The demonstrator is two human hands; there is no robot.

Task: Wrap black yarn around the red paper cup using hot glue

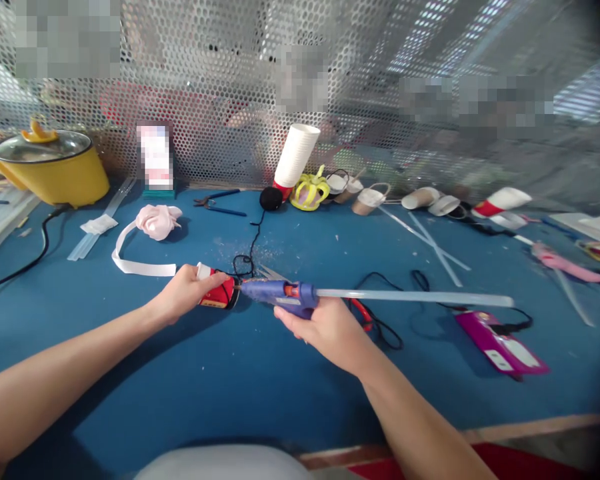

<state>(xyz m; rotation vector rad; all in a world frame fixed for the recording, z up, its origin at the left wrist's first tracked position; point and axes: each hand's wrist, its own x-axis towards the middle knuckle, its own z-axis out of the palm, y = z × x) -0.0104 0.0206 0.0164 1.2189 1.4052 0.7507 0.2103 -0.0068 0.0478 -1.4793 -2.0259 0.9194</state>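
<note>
My left hand is closed around a red paper cup lying on its side, its dark-edged end facing right. Wrapped about the handle of a blue hot glue gun is my right hand. A long clear glue stick juts out of the gun's back end to the right. The gun's nozzle points left and meets or nearly meets the cup's right end; I cannot tell if they touch. Black yarn runs from a black yarn ball toward the cup.
A yellow electric pot stands at the back left. Pliers, stacked white cups and a yellow-striped basket line the back. Behind the left hand lies a pink fabric flower with white ribbon. A purple power strip sits right.
</note>
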